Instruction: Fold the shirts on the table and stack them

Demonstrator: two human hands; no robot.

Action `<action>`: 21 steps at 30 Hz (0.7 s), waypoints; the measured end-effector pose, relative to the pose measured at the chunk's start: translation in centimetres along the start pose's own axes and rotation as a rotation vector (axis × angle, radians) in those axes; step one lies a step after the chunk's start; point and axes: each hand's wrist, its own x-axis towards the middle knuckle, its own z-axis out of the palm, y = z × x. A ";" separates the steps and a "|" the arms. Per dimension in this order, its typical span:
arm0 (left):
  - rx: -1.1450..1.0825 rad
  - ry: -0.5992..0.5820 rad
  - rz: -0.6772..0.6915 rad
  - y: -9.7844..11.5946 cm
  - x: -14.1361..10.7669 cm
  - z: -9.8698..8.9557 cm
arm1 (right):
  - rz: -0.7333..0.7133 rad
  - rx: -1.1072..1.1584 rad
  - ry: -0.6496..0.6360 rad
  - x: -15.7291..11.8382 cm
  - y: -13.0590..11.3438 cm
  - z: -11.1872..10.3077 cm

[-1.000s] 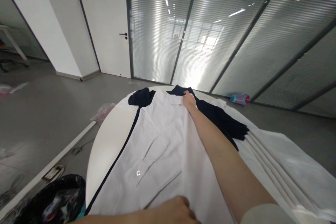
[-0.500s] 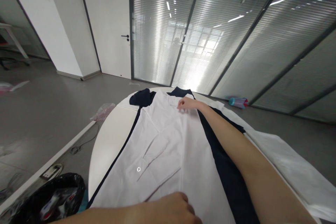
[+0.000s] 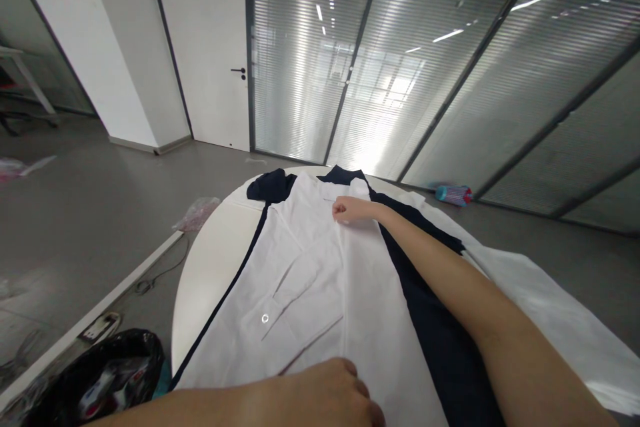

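A white shirt [image 3: 320, 287] lies spread lengthwise over the table, with a folded sleeve and a cuff button across its front. Dark navy cloth [image 3: 425, 307] shows along its edges and at the far end. My right hand [image 3: 350, 209] is closed on the shirt's fabric near the far end, by the folded edge. Close to me, my left hand [image 3: 333, 397] rests with curled fingers on the same folded edge, gripping the fabric. The tips of its fingers are hidden under the hand.
The round white table [image 3: 210, 273] shows at the left. White cloth [image 3: 545, 307] hangs over its right side. A bin with a black bag [image 3: 145, 347] stands at lower left, near a power strip [image 3: 103, 325]. A bundle [image 3: 454, 195] lies on the floor at the right.
My right hand has shifted slightly left and toward me, and its fingers have closed tighter on the shirt. The fold's edge has moved slightly left with it. My left hand stays nearly in place.
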 end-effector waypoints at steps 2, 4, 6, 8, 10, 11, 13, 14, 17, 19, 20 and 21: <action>0.011 -0.001 0.000 0.0 0.0 -0.2 | 0.065 -0.042 0.207 0.6 0.5 0.3; 0.025 -0.006 -0.004 0.1 0.1 -0.3 | 0.219 -0.138 0.496 1.4 1.4 0.7; 0.023 -0.027 -0.015 0.0 0.2 -0.2 | 0.409 -0.183 0.681 2.2 2.4 1.2; -0.010 -0.051 -0.033 -0.3 0.3 0.1 | 0.563 -0.155 0.688 3.1 3.4 1.8; -0.050 -0.060 -0.049 -0.6 0.3 0.8 | 0.637 -0.123 0.607 3.9 4.1 2.5; -0.066 -0.059 -0.052 -0.7 0.4 1.2 | 0.643 -0.119 0.572 4.2 4.3 2.8; -0.077 -0.062 -0.042 -0.9 0.3 1.8 | 0.628 -0.121 0.533 4.6 4.5 3.4; -0.078 -0.066 -0.033 -0.9 0.3 2.0 | 0.622 -0.131 0.535 4.6 4.5 3.6; -0.090 -0.063 -0.015 -0.8 0.2 2.2 | 0.596 -0.235 0.623 4.2 3.9 3.7; -0.106 -0.051 -0.013 -0.7 0.2 2.1 | 0.507 -0.333 0.716 3.6 2.7 3.5; -0.119 -0.044 -0.006 -0.7 0.3 2.0 | 0.434 -0.362 0.755 3.3 1.9 3.4; -0.136 -0.036 0.009 -0.8 0.3 1.9 | 0.346 -0.374 0.785 3.1 0.8 3.3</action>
